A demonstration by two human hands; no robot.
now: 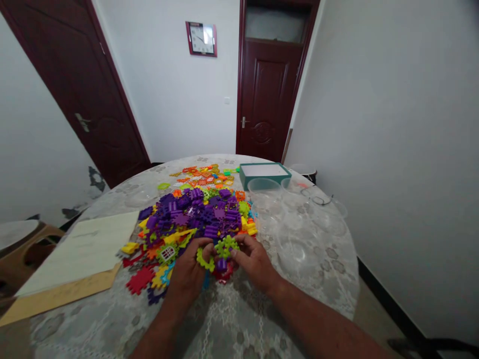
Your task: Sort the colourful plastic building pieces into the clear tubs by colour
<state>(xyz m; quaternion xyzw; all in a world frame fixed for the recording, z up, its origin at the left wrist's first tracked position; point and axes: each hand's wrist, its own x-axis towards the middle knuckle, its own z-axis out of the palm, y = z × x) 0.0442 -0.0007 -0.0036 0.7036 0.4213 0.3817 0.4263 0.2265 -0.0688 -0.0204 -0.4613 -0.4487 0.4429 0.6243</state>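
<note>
My left hand (pixel 192 264) is closed on a lime-green ring-shaped gear piece (pixel 205 260) at the near edge of a heap of toy pieces. Just right of it, my right hand (pixel 254 260) pinches a solid lime-green gear piece (pixel 226 246). The two green pieces are close together; whether they touch I cannot tell. Under them lie a purple block (pixel 222 265) and a red piece (pixel 223 275). Purple plastic pieces (pixel 194 212) make up most of the heap beyond my hands. A red gear piece (pixel 140 280) lies left of my left hand.
A green open box (pixel 265 170) stands at the back right, with clear plastic tubs (pixel 299 249) in front of it. Orange pieces (pixel 202 175) are spread at the back. White paper (pixel 82 249) over a brown sheet (pixel 63 295) lies at the left edge of the round table.
</note>
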